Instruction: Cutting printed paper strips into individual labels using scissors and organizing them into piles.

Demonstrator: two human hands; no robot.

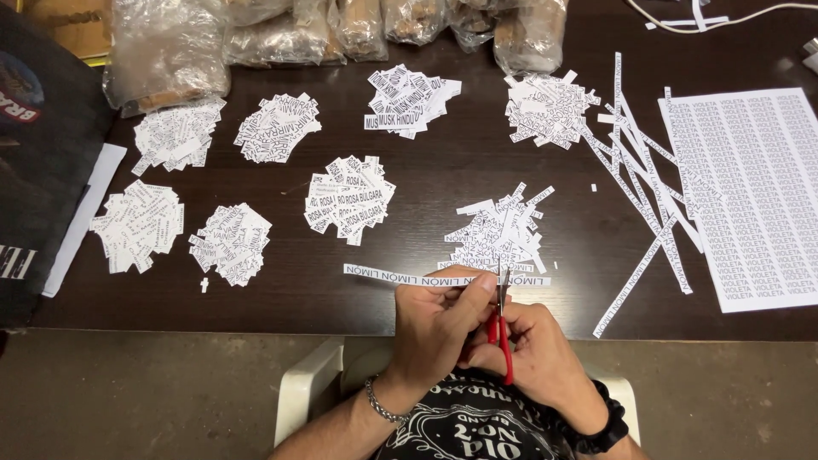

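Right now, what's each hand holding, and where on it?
Left hand pinches a printed paper strip near its middle, beside the blades. Right hand holds red-handled scissors by the handle loops, blades at the strip.

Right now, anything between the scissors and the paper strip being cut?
Nothing visible. The red-handled scissors in the right hand already meet the paper strip, which the left hand pinches. The pile of cut slips lies beyond, on the dark table.

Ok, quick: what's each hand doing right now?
Left hand: closed, pinching a printed paper strip.
Right hand: closed on red-handled scissors, blades at the strip.
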